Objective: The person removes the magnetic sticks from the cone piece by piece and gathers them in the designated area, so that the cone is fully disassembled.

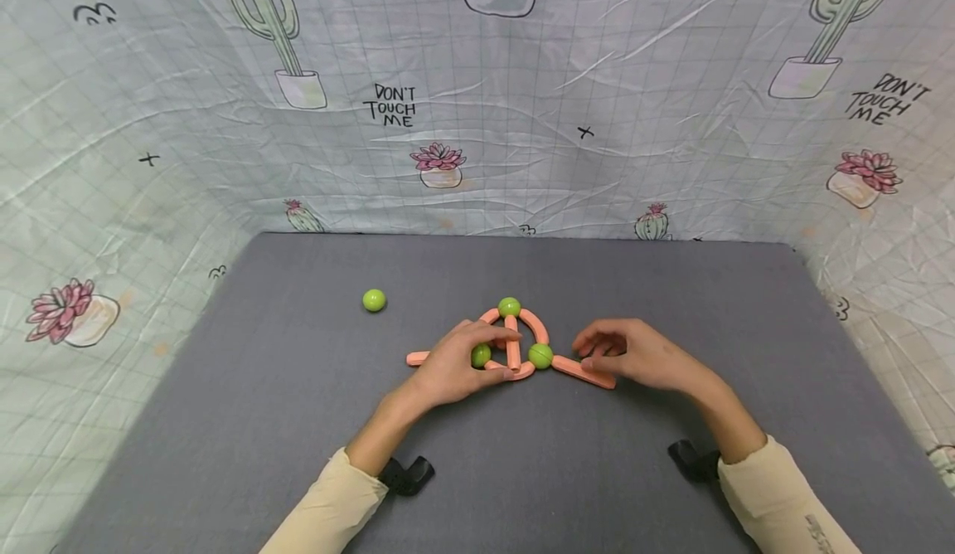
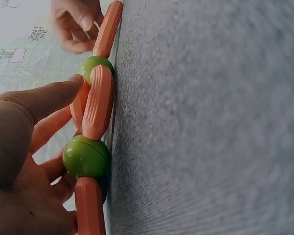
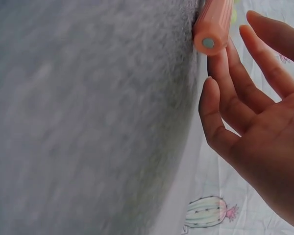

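Note:
Orange ribbed toy rods and green balls form a ring on the table, with a ball at its top, one at right and one at left. Curved rods join them. Inside the ring, a straight orange rod runs down from the top ball. My left hand pinches this rod between thumb and fingers. Another straight rod extends from the right ball. Beside it is my right hand, fingers loosely bent and gripping nothing; in the right wrist view the fingers are spread near the rod's end.
A loose green ball lies to the left behind the ring. One more rod sticks out left of the ring, partly behind my left hand. The grey table meets a printed cloth at the back and sides.

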`<state>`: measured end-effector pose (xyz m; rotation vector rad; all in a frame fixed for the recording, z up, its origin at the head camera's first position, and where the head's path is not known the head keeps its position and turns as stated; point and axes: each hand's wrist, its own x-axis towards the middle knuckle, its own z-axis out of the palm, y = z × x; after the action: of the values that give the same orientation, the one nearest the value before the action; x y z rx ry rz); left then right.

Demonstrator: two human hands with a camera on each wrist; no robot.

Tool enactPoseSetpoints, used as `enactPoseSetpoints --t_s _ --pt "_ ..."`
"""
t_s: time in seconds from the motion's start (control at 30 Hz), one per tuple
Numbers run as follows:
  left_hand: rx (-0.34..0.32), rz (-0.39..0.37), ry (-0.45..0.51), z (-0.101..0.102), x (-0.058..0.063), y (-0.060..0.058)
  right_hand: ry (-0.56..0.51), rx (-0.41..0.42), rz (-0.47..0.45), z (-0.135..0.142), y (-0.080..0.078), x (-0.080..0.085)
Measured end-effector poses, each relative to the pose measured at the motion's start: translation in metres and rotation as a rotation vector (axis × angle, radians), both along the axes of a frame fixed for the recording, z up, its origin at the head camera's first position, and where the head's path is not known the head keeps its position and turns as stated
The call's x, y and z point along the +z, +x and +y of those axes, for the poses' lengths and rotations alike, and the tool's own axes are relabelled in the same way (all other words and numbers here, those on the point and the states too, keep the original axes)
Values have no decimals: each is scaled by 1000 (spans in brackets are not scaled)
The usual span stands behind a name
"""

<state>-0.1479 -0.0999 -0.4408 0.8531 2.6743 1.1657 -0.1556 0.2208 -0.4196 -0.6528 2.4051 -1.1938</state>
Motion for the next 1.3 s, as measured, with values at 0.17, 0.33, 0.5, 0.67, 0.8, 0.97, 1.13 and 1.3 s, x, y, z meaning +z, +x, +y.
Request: enactPoseSetpoints --t_s 0.17,0.33,0.5,0.67,0.8,0.97,1.13,1.3 --pt "-7 28 5 2 1 1 -8 -31 14 -9 -5 0" --pt "-2 29 0 3 1 1 -13 -59 39 -17 -10 -1" --pt "4 22 -6 5 0 2 -16 -76 47 -25 -15 1" --pt "5 30 -5 7 0 3 -11 -80 58 -34 -20 3" --pt "8 35 -11 10 1 3 -24 -75 90 -43 -25 3" --pt "26 33 -19 13 1 2 -64 -59 113 -53 -32 3" --pt "71 47 -20 16 0 2 -71 -61 114 -62 -36 2" --pt "119 63 -10 18 -1 3 -74 -53 118 -68 -40 -1"
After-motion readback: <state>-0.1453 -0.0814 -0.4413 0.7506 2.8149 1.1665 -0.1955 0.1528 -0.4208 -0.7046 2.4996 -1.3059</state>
